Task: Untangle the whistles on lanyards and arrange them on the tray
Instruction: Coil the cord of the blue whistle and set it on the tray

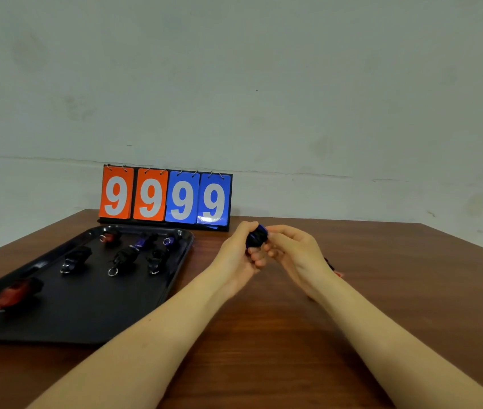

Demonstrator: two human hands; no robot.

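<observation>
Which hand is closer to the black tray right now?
Left. The left hand is just right of the tray; the right hand is farther right, both gripping the blue whistle.

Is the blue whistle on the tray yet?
Not yet. Both hands, left and right, hold the blue whistle over the table, right of the tray.

Single head cam, wide-angle, looking fwd and down over both forearms. It's sitting close behind the left hand (238,255) and right hand (291,255); tray (92,320) is lying left of the hands, scoreboard (165,196) beyond them.
</observation>
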